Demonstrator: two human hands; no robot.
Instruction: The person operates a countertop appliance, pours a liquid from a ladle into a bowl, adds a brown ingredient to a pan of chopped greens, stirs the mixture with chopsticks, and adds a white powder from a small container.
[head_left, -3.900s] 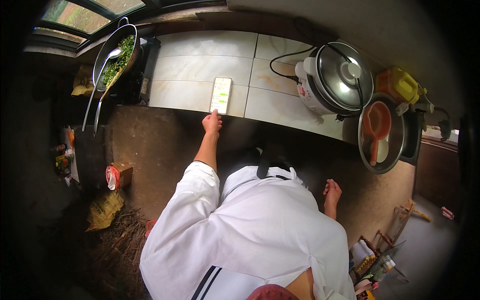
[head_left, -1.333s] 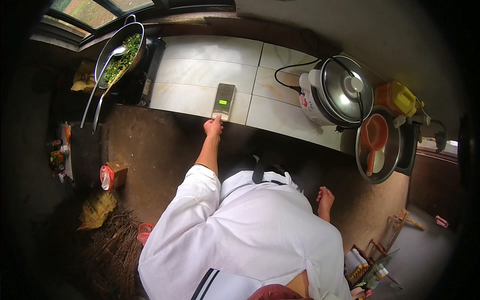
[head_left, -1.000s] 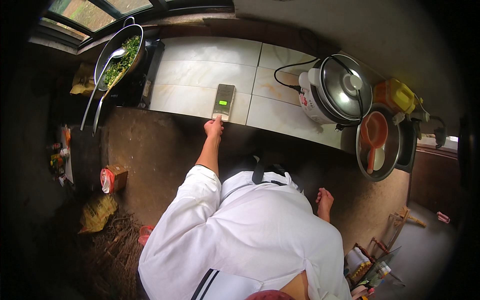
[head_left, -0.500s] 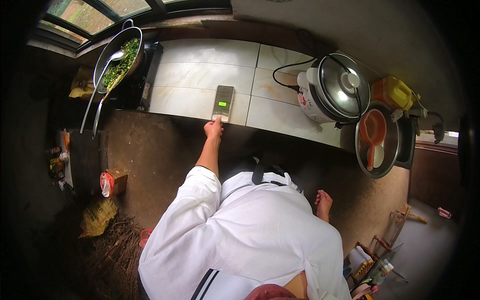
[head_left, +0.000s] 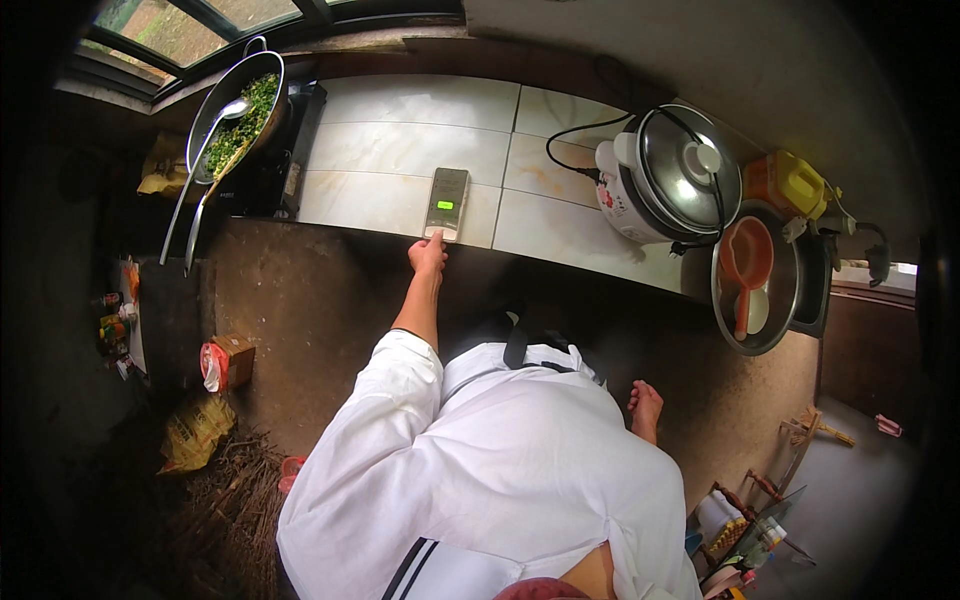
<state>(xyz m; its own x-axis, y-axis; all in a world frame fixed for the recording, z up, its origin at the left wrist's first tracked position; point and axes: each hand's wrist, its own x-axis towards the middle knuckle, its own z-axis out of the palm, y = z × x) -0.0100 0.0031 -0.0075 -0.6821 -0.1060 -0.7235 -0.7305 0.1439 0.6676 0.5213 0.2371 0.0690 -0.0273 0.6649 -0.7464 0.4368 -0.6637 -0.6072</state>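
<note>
A smartphone lies face up near the front edge of the tiled counter, its screen dark grey with a green patch. My left hand reaches to its near end, fingers curled, with one digit over the bottom of the screen. Whether other fingers go under the phone is hidden. Down beside my body on the right hangs my right hand, fingers curled in, nothing visible in it. To the left, a wok of chopped greens with a metal ladle sits on a black stove.
Right on the counter stands a lidded electric pot with its cord. Beyond are a metal basin holding an orange dipper, and a yellow-orange jug. On the floor at left are a cardboard box and dry twigs.
Almost nothing differs. The view has shifted very slightly; my left hand stays at the phone's near end and my right hand stays low at my side.
</note>
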